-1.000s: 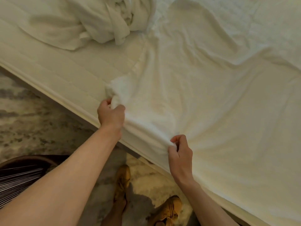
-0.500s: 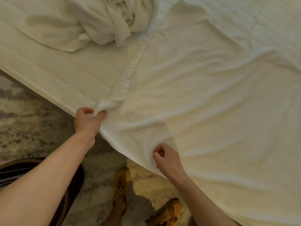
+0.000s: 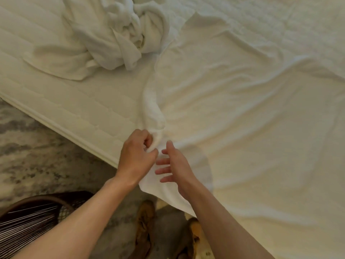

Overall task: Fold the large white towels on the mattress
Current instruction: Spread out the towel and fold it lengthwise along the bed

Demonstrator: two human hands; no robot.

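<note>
A large white towel lies spread and wrinkled over the right part of the quilted mattress. Its near left corner is bunched up, and part of it hangs over the mattress edge. My left hand is closed on that bunched corner. My right hand hovers just to the right of it, fingers spread, holding nothing. A second white towel sits crumpled in a heap at the back left of the mattress.
The mattress edge runs diagonally from left to bottom middle. Below it is a grey mottled rug. A dark woven basket stands at the lower left. My two brown shoes are at the bottom.
My left hand has carried the towel corner rightward, toward my right hand. My right hand has let go of the towel's edge and opened.
</note>
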